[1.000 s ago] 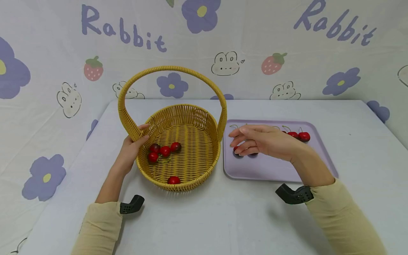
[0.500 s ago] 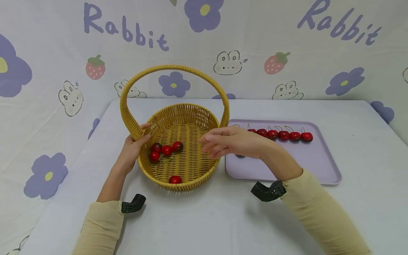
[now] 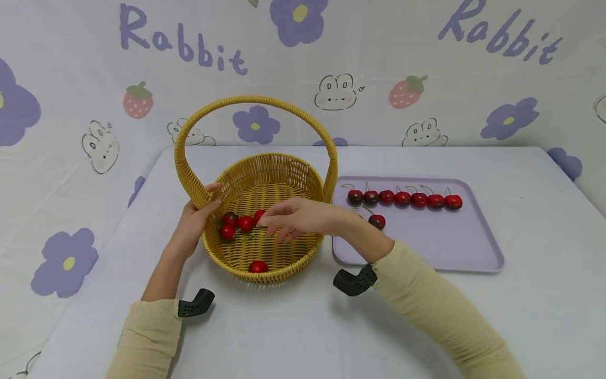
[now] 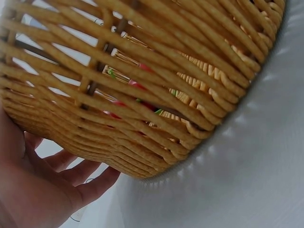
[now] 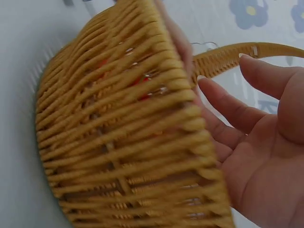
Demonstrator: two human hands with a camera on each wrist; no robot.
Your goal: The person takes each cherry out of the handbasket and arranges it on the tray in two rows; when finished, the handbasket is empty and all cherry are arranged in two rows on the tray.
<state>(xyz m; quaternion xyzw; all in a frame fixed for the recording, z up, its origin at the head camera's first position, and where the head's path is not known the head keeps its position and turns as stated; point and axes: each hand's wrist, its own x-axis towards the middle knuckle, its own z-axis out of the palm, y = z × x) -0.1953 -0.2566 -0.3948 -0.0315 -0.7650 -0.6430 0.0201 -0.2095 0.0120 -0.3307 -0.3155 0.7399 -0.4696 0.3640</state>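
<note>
A yellow wicker basket point(image 3: 305, 263) with a tall arched handle stands at the centre left. My left hand point(image 3: 191, 223) grips its left rim by the foot of the handle; in the left wrist view its fingers point(image 4: 97, 183) lie along the rim. Inside, a few red cherries point(image 3: 245, 224) cluster at the left, and one lone cherry point(image 3: 258, 267) sits near the front. My right hand point(image 3: 295, 216) hovers over the basket with loose fingers, thumb and index apart in the right wrist view, nothing seen between them. Its fingertips partly cover one clustered cherry point(image 3: 258, 216).
A lilac tray point(image 3: 440, 245) lies right of the basket. Along its back runs a row of cherries point(image 3: 402, 198) with stems. In front are another cherry point(image 3: 377, 221) and one mostly hidden by my right wrist. A white cloth covers the table point(image 3: 265, 326).
My right hand has swung left from above the tray to over the basket, uncovering the back row of cherries. The left hand and the basket stay in place.
</note>
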